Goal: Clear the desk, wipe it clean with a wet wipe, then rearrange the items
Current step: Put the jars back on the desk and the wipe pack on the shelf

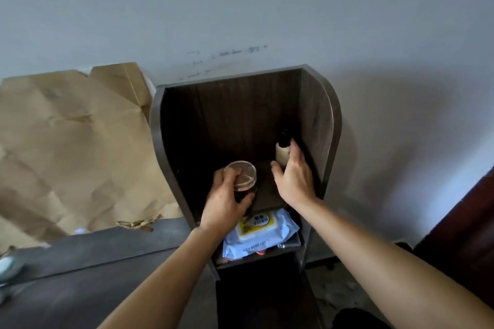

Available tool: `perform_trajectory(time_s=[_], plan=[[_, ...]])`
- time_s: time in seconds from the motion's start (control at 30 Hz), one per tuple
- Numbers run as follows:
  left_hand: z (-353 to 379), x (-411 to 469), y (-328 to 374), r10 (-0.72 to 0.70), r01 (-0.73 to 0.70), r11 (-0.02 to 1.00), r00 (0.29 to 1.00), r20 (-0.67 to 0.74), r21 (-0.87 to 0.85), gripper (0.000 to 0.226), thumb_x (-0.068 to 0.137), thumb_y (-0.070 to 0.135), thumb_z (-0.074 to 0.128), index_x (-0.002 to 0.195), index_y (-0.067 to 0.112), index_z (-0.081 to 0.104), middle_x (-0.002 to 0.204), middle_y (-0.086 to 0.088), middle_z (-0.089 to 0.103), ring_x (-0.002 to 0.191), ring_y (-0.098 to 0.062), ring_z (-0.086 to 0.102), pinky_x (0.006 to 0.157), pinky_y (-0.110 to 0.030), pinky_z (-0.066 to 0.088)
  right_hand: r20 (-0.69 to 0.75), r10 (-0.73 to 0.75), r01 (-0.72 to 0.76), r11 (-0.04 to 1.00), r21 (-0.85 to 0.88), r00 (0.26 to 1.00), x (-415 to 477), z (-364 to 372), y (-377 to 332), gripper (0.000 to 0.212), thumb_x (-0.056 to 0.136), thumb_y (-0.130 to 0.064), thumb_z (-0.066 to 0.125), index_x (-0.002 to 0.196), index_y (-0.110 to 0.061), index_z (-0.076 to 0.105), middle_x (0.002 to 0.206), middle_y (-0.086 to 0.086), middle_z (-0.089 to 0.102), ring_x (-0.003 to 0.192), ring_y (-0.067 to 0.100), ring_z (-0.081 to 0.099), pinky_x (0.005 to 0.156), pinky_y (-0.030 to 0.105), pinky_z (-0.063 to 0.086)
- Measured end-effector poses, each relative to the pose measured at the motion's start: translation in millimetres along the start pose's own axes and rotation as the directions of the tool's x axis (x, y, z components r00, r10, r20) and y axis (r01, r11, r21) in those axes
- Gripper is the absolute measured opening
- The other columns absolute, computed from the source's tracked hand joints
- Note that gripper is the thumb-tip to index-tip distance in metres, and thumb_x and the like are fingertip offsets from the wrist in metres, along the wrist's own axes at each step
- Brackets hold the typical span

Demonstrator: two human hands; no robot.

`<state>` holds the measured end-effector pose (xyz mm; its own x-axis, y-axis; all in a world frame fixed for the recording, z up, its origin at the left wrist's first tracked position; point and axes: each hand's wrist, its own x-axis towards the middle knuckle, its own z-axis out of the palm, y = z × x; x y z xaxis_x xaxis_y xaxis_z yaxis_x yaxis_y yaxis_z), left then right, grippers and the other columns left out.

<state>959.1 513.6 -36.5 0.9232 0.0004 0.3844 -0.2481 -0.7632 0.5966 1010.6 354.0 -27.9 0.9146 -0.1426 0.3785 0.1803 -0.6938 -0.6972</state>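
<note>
My left hand (227, 203) grips a dark jar (242, 179) with a clear round lid, held at the front left of the upper shelf of a dark wooden shelf unit (318, 115). My right hand (292, 176) reaches into the same shelf, fingers spread beside a small pale bottle with a dark cap (282, 151) in the right back corner; its fingertips touch the bottle but do not close around it. On the shelf below lies a pack of wet wipes (263, 232), blue and white with a yellow label.
The grey desk top (93, 262) stretches to the left of the shelf unit. Crumpled brown paper (74, 147) leans against the white wall behind it. A pale blue dish (9, 266) sits at the desk's left edge. Dark furniture (470, 224) stands at the right.
</note>
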Motion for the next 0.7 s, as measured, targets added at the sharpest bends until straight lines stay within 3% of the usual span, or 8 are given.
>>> perform_trajectory(time_s=[0.2, 0.3, 0.43, 0.53, 0.7], plan=[[-8, -16, 7, -0.075, 0.076, 0.997, 0.997, -0.035, 0.034, 0.055, 0.071, 0.025, 0.079, 0.115, 0.015, 0.047, 0.114, -0.003, 0.050, 0.099, -0.018, 0.055, 0.076, -0.014, 0.036, 0.022, 0.069, -0.070, 0.996, 0.061, 0.997, 12, 4, -3, 0.035, 0.086, -0.024, 0.065, 0.114, -0.008, 0.052, 0.111, 0.015, 0.064, 0.102, 0.035, 0.060, 0.077, 0.035, 0.045], [-10, -26, 9, -0.111, 0.112, 0.994, 0.993, -0.051, 0.019, 0.067, 0.068, 0.028, 0.080, 0.122, 0.019, 0.041, 0.116, -0.004, 0.050, 0.103, -0.022, 0.055, 0.080, -0.025, 0.043, 0.051, 0.068, -0.069, 0.997, 0.023, 0.996, 8, 0, -6, 0.034, 0.086, -0.026, 0.065, 0.111, -0.006, 0.052, 0.106, 0.018, 0.065, 0.097, 0.037, 0.061, 0.073, 0.036, 0.045], [-19, -48, 9, -0.123, 0.121, 0.991, 0.991, -0.045, -0.051, 0.095, 0.068, 0.030, 0.080, 0.145, 0.022, 0.024, 0.124, -0.002, 0.043, 0.112, -0.018, 0.048, 0.093, -0.028, 0.042, 0.048, 0.064, -0.065, 0.998, 0.016, 0.997, -14, -11, -5, 0.033, 0.083, -0.029, 0.065, 0.105, -0.009, 0.051, 0.098, 0.016, 0.066, 0.090, 0.038, 0.062, 0.070, 0.038, 0.047], [-32, -74, 4, -0.085, 0.082, 0.994, 0.996, -0.039, -0.075, 0.096, 0.071, 0.031, 0.078, 0.148, 0.018, 0.021, 0.122, 0.000, 0.040, 0.115, -0.017, 0.046, 0.096, -0.024, 0.039, 0.027, 0.036, -0.035, 0.999, -0.014, 0.999, -42, -17, -9, 0.032, 0.081, -0.032, 0.065, 0.100, -0.011, 0.049, 0.091, 0.012, 0.065, 0.083, 0.035, 0.061, 0.062, 0.031, 0.039], [-75, -126, -21, -0.094, 0.090, 0.995, 0.993, -0.077, -0.048, 0.093, 0.069, 0.034, 0.079, 0.145, 0.013, 0.029, 0.121, 0.001, 0.042, 0.115, -0.016, 0.044, 0.093, -0.018, 0.033, 0.033, 0.028, -0.027, 0.999, -0.029, 0.999, -104, -18, -37, 0.029, 0.079, -0.036, 0.063, 0.095, -0.018, 0.047, 0.080, 0.003, 0.060, 0.075, 0.031, 0.058, 0.059, 0.032, 0.038]])
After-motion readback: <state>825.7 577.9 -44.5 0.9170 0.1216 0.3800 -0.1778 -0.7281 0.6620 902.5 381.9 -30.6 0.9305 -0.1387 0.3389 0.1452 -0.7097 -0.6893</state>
